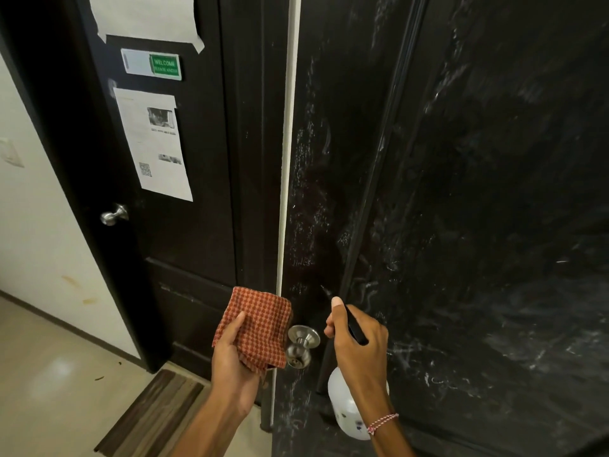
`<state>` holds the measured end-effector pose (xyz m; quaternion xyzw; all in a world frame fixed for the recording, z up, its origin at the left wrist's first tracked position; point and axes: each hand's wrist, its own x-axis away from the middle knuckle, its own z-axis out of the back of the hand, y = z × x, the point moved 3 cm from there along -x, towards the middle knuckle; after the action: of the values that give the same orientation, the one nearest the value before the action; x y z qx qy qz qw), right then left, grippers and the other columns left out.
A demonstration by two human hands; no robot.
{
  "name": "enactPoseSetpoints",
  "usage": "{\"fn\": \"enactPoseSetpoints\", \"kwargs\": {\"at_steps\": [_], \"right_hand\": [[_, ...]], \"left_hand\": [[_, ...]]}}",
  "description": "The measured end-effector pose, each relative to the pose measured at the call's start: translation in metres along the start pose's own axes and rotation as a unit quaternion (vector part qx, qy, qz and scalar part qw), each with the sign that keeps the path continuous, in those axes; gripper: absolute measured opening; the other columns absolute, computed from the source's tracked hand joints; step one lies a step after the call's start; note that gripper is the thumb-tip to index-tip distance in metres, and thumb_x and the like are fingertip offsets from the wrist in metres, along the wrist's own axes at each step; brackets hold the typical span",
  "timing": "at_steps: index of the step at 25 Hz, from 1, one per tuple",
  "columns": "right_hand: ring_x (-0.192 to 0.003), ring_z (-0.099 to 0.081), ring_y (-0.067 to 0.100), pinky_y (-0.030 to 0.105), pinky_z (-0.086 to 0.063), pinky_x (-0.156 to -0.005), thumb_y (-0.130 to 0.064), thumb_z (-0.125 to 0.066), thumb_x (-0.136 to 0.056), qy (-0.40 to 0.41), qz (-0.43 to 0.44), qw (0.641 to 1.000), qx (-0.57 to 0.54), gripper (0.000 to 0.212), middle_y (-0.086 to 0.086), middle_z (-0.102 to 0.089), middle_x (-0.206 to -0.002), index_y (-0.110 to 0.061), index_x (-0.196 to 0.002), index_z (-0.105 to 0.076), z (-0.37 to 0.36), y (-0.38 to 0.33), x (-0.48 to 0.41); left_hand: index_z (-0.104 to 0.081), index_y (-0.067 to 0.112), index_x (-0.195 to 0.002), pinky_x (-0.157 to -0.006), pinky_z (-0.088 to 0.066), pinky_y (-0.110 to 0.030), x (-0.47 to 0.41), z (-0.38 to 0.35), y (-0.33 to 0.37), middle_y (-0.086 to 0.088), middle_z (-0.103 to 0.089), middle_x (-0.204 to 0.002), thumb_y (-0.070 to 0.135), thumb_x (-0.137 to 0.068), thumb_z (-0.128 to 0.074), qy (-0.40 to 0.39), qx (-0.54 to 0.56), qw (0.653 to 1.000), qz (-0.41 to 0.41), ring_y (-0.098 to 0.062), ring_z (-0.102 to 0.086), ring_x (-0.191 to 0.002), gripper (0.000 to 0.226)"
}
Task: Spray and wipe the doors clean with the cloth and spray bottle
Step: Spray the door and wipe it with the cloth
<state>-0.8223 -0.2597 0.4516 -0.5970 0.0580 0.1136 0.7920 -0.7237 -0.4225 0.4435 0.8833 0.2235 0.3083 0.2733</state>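
Note:
A dark door (478, 192) fills the right half of the view, streaked with white smears. Its steel knob (300, 346) sits near its left edge. My left hand (232, 361) holds a folded red-orange checked cloth (257, 328) just left of that knob. My right hand (357, 344) grips a white spray bottle (344, 410) by its black head, whose nozzle points at the door just above the knob. A second dark door (184, 225) stands further back on the left.
The left door carries taped paper notices (155, 143), a green welcome sign (164, 65) and a steel knob (113, 215). A white strip (286, 159) runs vertically between the doors. A striped mat (151, 413) lies on the pale floor below. A white wall (36, 225) stands at far left.

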Motion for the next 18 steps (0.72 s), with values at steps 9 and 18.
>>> {"fn": "enactPoseSetpoints", "kwargs": {"at_steps": [9, 18], "right_hand": [[-0.078, -0.070, 0.012, 0.051, -0.058, -0.079, -0.055, -0.055, -0.104, 0.025, 0.079, 0.996, -0.021, 0.043, -0.009, -0.076, -0.077, -0.030, -0.075, -0.072, 0.045, -0.110, -0.017], [-0.078, -0.075, 0.014, 0.025, -0.047, -0.049, -0.062, -0.057, -0.098, 0.007, 0.058, 0.997, -0.049, 0.051, 0.002, -0.078, -0.087, -0.020, -0.078, -0.076, 0.086, -0.198, -0.046]], "left_hand": [[-0.068, 0.020, -0.125, -0.091, -0.053, -0.046, 0.004, -0.037, 0.025, -0.006, -0.078, -0.117, 0.028, -0.101, -0.061, -0.041, 0.018, 0.998, -0.033, -0.027, -0.069, -0.114, 0.026], [-0.062, 0.027, -0.131, -0.102, -0.049, -0.040, 0.039, -0.101, 0.055, 0.008, -0.080, -0.108, 0.039, -0.102, -0.057, -0.105, 0.055, 0.986, -0.117, -0.017, -0.067, -0.115, 0.032]]}}
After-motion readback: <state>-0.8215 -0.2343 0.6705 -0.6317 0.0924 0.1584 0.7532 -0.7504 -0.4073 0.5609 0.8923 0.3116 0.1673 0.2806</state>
